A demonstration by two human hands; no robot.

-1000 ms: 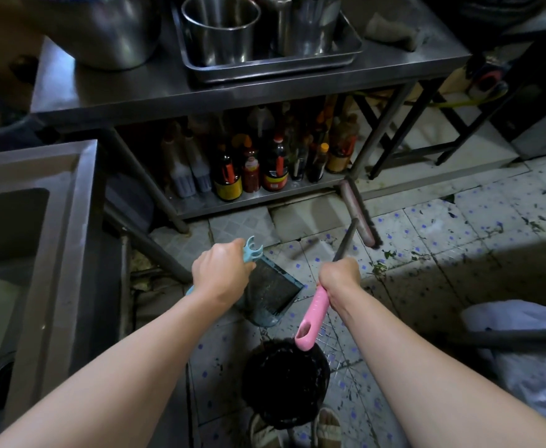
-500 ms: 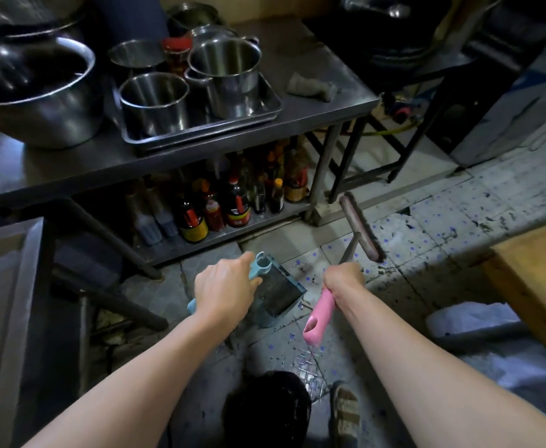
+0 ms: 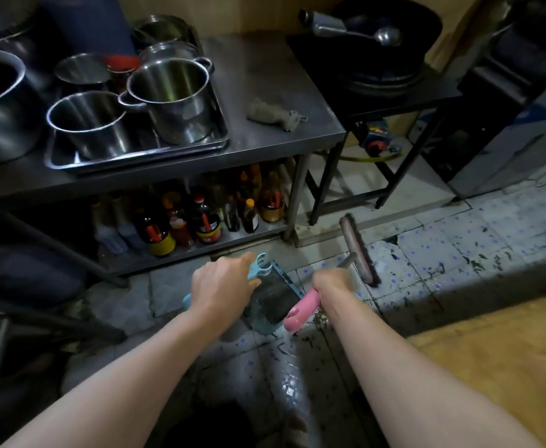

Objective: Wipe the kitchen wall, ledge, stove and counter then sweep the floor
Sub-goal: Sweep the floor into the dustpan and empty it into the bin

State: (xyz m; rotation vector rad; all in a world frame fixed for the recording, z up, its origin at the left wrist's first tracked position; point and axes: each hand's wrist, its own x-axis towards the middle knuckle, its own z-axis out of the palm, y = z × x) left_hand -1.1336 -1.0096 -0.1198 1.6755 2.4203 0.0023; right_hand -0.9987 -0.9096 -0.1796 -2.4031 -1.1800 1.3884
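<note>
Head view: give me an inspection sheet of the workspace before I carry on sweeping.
Surface: tiled floor, speckled with dark debris, wet sheen near the feet.
Job's things: broom with pink handle, head on the tiles; blue dustpan held beside it.
Clutter: grey rag on the steel counter; pots in a tray; sauce bottles on the lower shelf; wok with ladle on the stove.
Grippers: left hand grips the dustpan handle; right hand grips the broom handle.
Cables: yellow hose under the stove.
Surroundings: wooden surface at right.
</note>
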